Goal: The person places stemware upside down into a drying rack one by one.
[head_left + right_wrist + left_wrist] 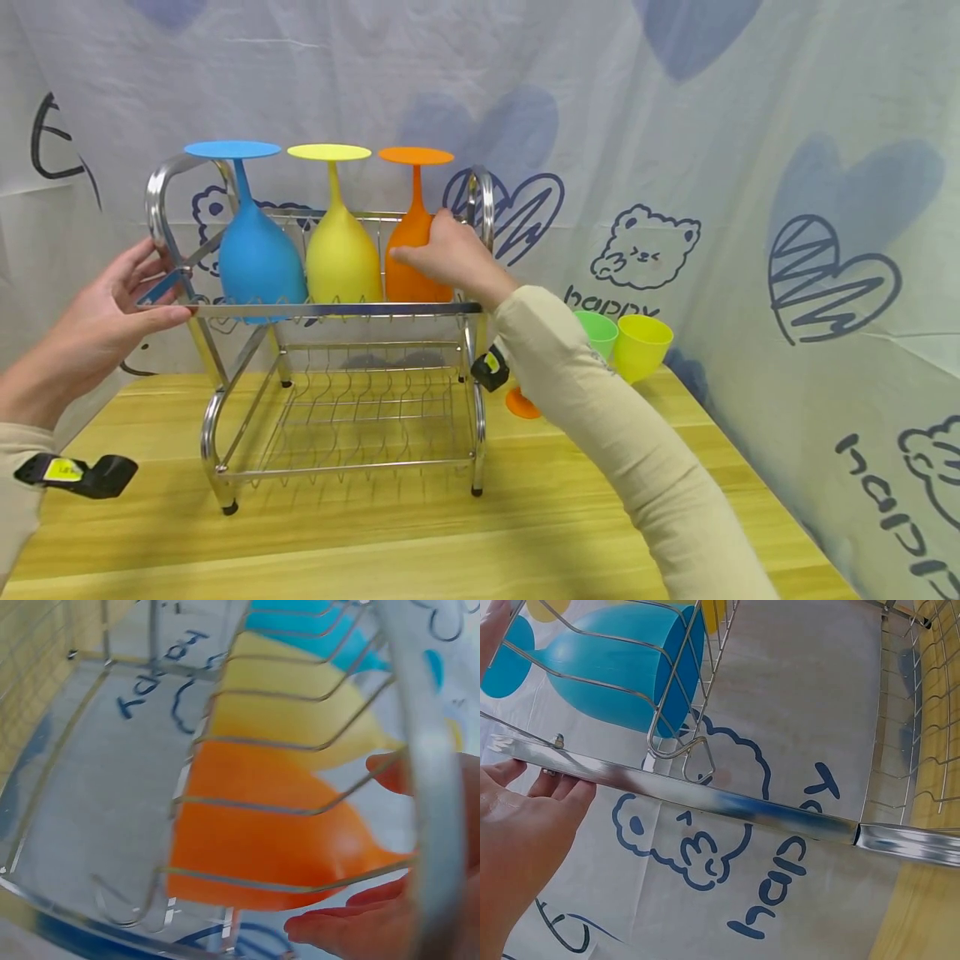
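A two-tier chrome dish rack (pixel 345 309) carries three upside-down plastic goblets in a row on its upper tier: a blue goblet (pixel 258 254), a yellow goblet (pixel 341 258) and an orange goblet (pixel 408 275). My right hand (pixel 461 254) holds the orange goblet near the rack's right end, thumb at the front of the bowl and fingers round the other side; in the right wrist view the thumb (pixel 390 774) and fingers flank its narrowing end. At the left end, my left hand (pixel 112 317) grips the rack's side frame, fingertips behind the metal bar (pixel 675 790).
The lower wire tier (pixel 360 408) holds nothing. Right of the rack, partly behind my right sleeve, stand a green cup (pixel 597 329) and a yellow cup (pixel 643 346), with an orange round base (pixel 522 403) nearby. A patterned curtain (pixel 585 167) hangs behind the wooden table (pixel 375 550).
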A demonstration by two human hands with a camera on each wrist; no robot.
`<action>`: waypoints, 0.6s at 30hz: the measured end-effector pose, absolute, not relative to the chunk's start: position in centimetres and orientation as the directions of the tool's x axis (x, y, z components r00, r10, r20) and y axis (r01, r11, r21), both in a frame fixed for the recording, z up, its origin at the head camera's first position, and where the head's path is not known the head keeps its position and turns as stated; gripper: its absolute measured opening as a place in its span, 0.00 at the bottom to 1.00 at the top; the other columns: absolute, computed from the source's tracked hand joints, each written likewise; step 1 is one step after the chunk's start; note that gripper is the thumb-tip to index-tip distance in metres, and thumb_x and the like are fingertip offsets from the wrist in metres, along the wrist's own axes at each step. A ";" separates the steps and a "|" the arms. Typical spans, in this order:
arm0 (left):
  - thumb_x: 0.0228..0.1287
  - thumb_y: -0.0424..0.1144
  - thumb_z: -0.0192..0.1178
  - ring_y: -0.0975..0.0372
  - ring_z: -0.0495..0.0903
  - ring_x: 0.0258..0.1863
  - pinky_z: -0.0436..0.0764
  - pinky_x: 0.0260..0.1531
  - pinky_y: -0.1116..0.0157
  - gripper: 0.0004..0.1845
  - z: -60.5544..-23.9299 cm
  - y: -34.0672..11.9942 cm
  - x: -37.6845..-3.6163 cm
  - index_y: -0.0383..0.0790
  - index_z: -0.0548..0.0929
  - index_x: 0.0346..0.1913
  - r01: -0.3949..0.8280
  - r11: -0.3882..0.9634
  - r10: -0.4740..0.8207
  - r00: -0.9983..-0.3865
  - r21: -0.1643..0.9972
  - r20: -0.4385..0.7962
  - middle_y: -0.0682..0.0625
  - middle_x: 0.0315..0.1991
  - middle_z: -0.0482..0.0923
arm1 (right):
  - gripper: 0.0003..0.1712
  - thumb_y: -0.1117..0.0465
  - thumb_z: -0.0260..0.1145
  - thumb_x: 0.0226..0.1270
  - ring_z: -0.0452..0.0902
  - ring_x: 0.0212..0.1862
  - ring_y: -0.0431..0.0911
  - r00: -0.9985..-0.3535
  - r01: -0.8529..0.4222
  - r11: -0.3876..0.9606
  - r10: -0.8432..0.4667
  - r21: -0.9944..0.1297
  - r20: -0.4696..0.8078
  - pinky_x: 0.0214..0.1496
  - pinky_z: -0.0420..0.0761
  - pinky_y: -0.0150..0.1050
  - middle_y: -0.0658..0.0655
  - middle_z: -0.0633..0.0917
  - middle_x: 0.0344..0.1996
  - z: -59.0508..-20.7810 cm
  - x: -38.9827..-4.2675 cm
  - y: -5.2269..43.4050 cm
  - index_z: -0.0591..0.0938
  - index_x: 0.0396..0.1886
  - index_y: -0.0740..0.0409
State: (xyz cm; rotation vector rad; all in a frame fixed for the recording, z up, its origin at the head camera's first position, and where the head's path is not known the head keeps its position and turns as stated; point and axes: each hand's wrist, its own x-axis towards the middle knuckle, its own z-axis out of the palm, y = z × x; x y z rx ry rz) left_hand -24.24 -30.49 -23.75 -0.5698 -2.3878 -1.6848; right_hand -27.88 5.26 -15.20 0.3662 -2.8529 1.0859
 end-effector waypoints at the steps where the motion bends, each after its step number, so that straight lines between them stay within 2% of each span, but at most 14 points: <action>1: 0.71 0.27 0.52 0.52 0.38 0.75 0.59 0.64 0.70 0.45 -23.8 -30.5 -24.2 0.58 0.37 0.77 0.396 0.278 0.212 -0.914 0.875 0.347 0.45 0.77 0.32 | 0.34 0.46 0.66 0.64 0.76 0.43 0.49 -0.968 -0.250 0.722 -0.201 -0.645 0.149 0.43 0.80 0.38 0.57 0.77 0.45 -15.0 -27.5 5.3 0.66 0.59 0.62; 4: 0.71 0.28 0.51 0.50 0.37 0.75 0.54 0.68 0.66 0.44 -23.8 -30.3 -24.1 0.58 0.38 0.77 0.398 0.276 0.206 -0.914 0.875 0.351 0.46 0.78 0.32 | 0.41 0.45 0.65 0.65 0.75 0.53 0.50 -0.958 -0.287 0.744 -0.229 -0.603 0.173 0.52 0.79 0.40 0.59 0.76 0.56 -14.2 -26.3 5.5 0.62 0.68 0.63; 8: 0.72 0.29 0.51 0.48 0.38 0.74 0.47 0.70 0.63 0.43 -24.1 -30.2 -23.8 0.59 0.39 0.77 0.393 0.253 0.181 -0.917 0.884 0.356 0.47 0.78 0.34 | 0.47 0.43 0.63 0.67 0.66 0.65 0.49 -0.926 -0.376 0.780 -0.293 -0.500 0.238 0.64 0.71 0.42 0.58 0.66 0.69 -13.0 -23.8 5.8 0.54 0.76 0.60; 10: 0.73 0.30 0.51 0.50 0.40 0.74 0.45 0.70 0.63 0.42 -24.3 -30.0 -23.5 0.60 0.39 0.77 0.383 0.241 0.150 -0.922 0.892 0.356 0.48 0.78 0.34 | 0.44 0.44 0.63 0.67 0.67 0.64 0.48 -0.899 -0.432 0.765 -0.327 -0.477 0.291 0.63 0.71 0.41 0.55 0.68 0.69 -12.6 -22.4 6.3 0.57 0.75 0.57; 14: 0.74 0.36 0.50 0.56 0.46 0.74 0.45 0.71 0.65 0.42 -25.0 -29.4 -22.7 0.57 0.35 0.77 0.364 0.316 0.063 -0.930 0.876 0.363 0.47 0.78 0.36 | 0.36 0.49 0.64 0.68 0.70 0.62 0.44 -0.827 -0.551 0.683 -0.369 -0.479 0.425 0.61 0.72 0.36 0.53 0.73 0.65 -12.2 -20.1 7.7 0.65 0.71 0.55; 16: 0.75 0.39 0.49 0.59 0.50 0.73 0.46 0.71 0.67 0.41 -25.3 -29.0 -22.1 0.56 0.34 0.77 0.341 0.384 0.015 -0.932 0.858 0.363 0.46 0.77 0.42 | 0.32 0.53 0.65 0.68 0.72 0.60 0.44 -0.785 -0.606 0.627 -0.370 -0.490 0.498 0.59 0.73 0.33 0.54 0.76 0.61 -12.2 -19.4 8.7 0.69 0.68 0.56; 18: 0.76 0.40 0.48 0.61 0.54 0.70 0.46 0.71 0.68 0.39 -25.8 -28.6 -21.5 0.53 0.35 0.77 0.340 0.372 -0.018 -0.928 0.863 0.373 0.46 0.74 0.51 | 0.28 0.56 0.65 0.68 0.73 0.58 0.44 -0.751 -0.643 0.582 -0.351 -0.498 0.560 0.59 0.73 0.32 0.56 0.78 0.58 -12.2 -19.0 9.9 0.72 0.65 0.59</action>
